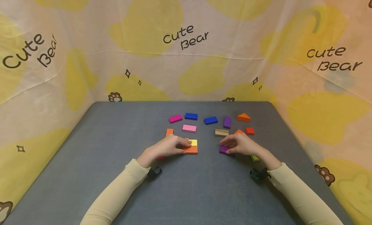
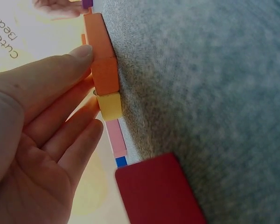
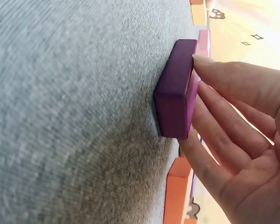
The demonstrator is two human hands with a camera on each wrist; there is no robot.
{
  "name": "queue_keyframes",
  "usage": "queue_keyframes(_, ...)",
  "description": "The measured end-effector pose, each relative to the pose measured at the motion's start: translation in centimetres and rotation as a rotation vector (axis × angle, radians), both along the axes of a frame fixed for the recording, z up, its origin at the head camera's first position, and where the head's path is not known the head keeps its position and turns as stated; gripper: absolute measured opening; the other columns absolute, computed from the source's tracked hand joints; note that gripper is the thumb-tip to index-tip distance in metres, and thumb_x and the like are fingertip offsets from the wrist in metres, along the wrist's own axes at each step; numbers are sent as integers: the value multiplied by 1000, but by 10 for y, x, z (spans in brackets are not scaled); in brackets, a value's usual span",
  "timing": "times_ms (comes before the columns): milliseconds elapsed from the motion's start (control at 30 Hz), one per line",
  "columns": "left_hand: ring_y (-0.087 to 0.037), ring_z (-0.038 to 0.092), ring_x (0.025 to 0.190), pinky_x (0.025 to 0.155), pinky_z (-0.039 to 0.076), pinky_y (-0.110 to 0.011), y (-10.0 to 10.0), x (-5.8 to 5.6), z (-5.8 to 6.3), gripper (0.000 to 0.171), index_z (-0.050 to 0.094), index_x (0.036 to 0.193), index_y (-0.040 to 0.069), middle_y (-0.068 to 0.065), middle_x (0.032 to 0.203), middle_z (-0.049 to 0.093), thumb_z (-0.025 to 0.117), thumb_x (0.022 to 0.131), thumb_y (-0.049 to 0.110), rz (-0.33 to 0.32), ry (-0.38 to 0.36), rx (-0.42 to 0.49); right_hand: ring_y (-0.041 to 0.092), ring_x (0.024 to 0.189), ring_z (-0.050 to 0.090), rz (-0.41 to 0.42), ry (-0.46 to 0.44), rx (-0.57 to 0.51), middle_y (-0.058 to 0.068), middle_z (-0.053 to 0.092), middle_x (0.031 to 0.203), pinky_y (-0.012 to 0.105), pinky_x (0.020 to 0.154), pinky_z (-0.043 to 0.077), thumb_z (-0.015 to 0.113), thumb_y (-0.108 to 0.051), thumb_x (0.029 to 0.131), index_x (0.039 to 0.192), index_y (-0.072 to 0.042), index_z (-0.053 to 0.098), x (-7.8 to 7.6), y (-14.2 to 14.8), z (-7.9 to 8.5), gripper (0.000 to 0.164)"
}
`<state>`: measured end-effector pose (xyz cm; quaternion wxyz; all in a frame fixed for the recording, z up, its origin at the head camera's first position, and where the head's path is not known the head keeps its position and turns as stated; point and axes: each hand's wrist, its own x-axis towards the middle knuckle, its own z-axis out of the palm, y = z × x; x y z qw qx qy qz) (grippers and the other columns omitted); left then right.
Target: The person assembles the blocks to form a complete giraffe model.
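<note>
My left hand (image 1: 170,144) is over an orange rectangular block (image 1: 191,150) and a yellow block (image 1: 194,142) lying flush behind it. In the left wrist view its thumb (image 2: 81,52) presses the orange block's upper edge, and the other fingertips reach the yellow block's side. My right hand (image 1: 242,144) pinches a purple rectangular block (image 3: 175,88) low over the table, thumb at its near upper edge and fingers along its far side. Close to the left hand lies a red block (image 2: 161,189); an orange triangular block (image 1: 239,132) is partly hidden behind the right hand.
On the grey table (image 1: 203,192), pink (image 1: 189,128), magenta (image 1: 175,118), blue (image 1: 191,116) and purple (image 1: 227,122) blocks lie behind the hands. A wood-coloured grooved block (image 1: 222,132), a red block (image 1: 250,131) and a green block (image 1: 255,158) are at the right. Printed cloth (image 1: 186,73) surrounds the table.
</note>
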<state>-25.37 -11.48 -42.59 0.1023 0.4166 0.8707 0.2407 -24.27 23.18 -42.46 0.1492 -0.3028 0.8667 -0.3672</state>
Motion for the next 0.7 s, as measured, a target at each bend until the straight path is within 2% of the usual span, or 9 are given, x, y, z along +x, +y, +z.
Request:
queue_keyframes(267,-13,50,128,103,44,-33,0,-1,-2,40,65,124,13,-1,131,60,71,85,18,-4,11,1,25,98,68,-77,45,21,11,69,109,32,79,56,79,-20,76,114,-4,67,9,15,2,43)
queue_keyframes(533,-13,51,127,102,44,-33,0,-1,-1,40,65,124,14,-1,131,60,72,85,19,0,16,-11,14,87,68,-77,156,95,2,71,102,26,75,56,82,-25,72,106,-12,71,12,24,-4,38)
queue_keyframes(700,-13,51,127,103,44,-33,0,-1,-1,40,64,124,13,-2,131,60,72,85,19,-5,14,-13,13,85,68,-73,176,105,1,71,101,26,74,56,82,-25,73,104,-14,72,13,24,-4,35)
